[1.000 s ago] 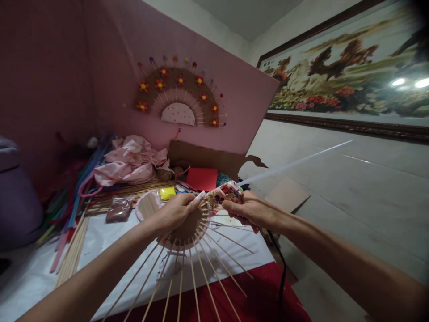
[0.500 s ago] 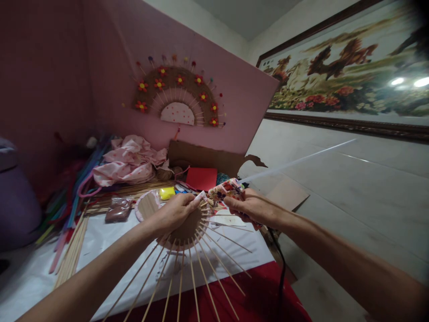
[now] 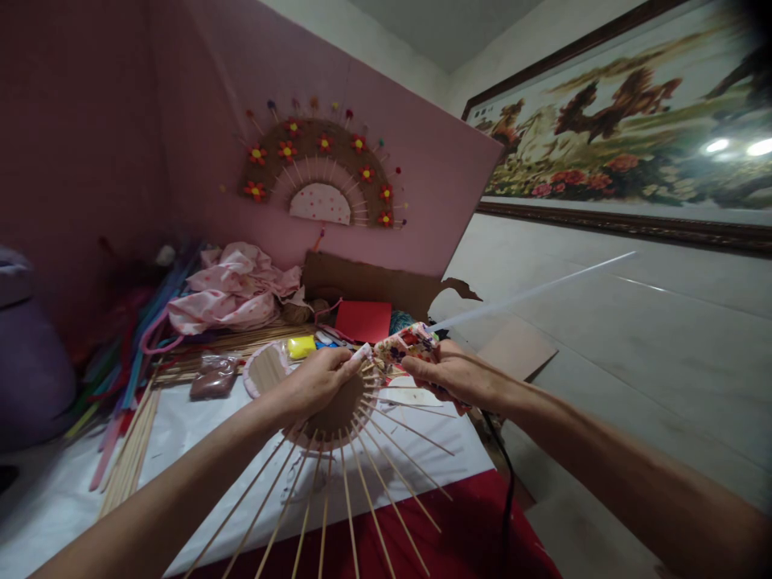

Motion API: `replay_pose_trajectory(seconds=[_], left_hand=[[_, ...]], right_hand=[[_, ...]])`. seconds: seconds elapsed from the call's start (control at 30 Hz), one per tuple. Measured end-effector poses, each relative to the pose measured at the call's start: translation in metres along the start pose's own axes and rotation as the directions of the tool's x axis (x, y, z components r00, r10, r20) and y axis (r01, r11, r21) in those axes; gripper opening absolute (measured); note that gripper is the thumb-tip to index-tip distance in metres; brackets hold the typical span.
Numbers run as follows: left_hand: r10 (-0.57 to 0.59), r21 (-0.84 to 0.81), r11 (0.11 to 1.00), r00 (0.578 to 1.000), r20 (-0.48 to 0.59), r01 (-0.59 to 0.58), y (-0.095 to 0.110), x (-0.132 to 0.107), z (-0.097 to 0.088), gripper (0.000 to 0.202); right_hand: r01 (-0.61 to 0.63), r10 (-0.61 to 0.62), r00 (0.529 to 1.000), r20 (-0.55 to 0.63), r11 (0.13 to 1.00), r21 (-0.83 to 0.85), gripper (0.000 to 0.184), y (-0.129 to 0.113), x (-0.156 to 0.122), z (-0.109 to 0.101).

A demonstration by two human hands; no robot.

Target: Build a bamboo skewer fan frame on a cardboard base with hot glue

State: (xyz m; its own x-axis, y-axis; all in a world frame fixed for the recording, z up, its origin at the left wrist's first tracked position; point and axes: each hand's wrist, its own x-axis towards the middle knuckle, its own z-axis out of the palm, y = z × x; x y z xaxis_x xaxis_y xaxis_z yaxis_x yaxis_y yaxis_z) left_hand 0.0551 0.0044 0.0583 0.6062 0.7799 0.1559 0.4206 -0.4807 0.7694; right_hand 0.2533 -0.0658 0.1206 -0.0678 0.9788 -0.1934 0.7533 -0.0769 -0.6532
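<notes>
Glue gun (image 3: 406, 344) points slantwise down-left, right hand (image 3: 457, 373) gripping; left hand (image 3: 318, 379) pinches disc (image 3: 338, 414).

The glue gun (image 3: 405, 346) is right of the disc (image 3: 331, 414), above the tabletop (image 3: 482, 515), with what seems to be yarn (image 3: 400, 322) behind. Left of the disc lies a packet (image 3: 214, 378), cloth (image 3: 235, 285) behind it.

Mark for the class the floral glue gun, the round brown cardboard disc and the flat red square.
Floral glue gun (image 3: 413, 341): head view, on its patterned body.
Round brown cardboard disc (image 3: 336, 412): head view, on its bare face.
Flat red square (image 3: 363, 321): head view, on its middle.
</notes>
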Motion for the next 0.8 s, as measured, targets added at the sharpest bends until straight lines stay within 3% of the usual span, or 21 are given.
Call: replay_pose_trajectory(seconds=[0.8], left_hand=[[0.013,-0.012,1.0,1.0,-0.022,-0.013,-0.0025,0.0014,0.0009,0.048]], right_hand=[[-0.028,0.028,1.0,0.001,1.0,0.004,0.053,0.003,-0.0029,0.0]])
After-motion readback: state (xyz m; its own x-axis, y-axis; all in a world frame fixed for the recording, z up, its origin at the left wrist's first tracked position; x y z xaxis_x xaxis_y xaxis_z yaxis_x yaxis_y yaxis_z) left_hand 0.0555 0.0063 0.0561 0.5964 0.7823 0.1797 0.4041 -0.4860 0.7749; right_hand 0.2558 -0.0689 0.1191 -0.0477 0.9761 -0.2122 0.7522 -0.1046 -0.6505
